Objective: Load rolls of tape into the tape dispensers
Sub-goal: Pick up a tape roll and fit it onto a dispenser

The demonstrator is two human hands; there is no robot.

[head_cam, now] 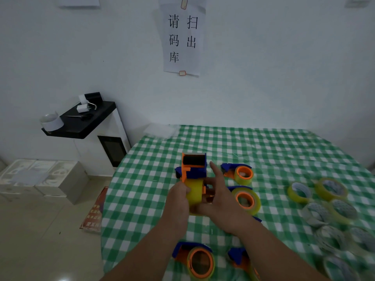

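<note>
Mid-task, by judgement. Four loaded dispensers (242,173) lying on the checked tablecloth (284,151); loose rolls (300,192) at right, near a dozen, not yet mounted. Fifth dispenser (193,166), orange-and-blue hard plastic, held above table centre with yellow roll (194,192) seated or nearly so; cannot tell which. Left hand (178,196) gripping roll and frame. Right hand (218,196) cupped against roll's side, index finger straight. Rolls glossy, translucent yellow rings, pale cores.

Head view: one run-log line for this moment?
stage: seating roll | left hand: grips yellow tape roll | right hand: on dispenser, forefinger raised | spare rolls: table right
</note>
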